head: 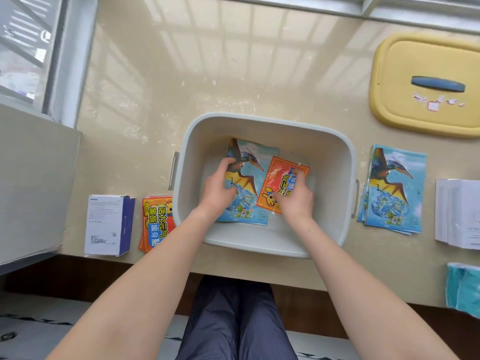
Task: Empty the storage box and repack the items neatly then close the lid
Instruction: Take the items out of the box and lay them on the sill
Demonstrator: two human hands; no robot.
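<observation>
A pale grey storage box stands open at the table's near edge. Inside it lies a blue dinosaur booklet, with my left hand gripping its left edge. My right hand holds an orange packet that lies beside and partly over the booklet. The yellow lid with a blue handle rests flat on the table at the far right.
Left of the box lie a white and blue carton and a stack of orange packets. To the right are a stack of blue booklets, white booklets and a teal pack. A window frame runs along the left.
</observation>
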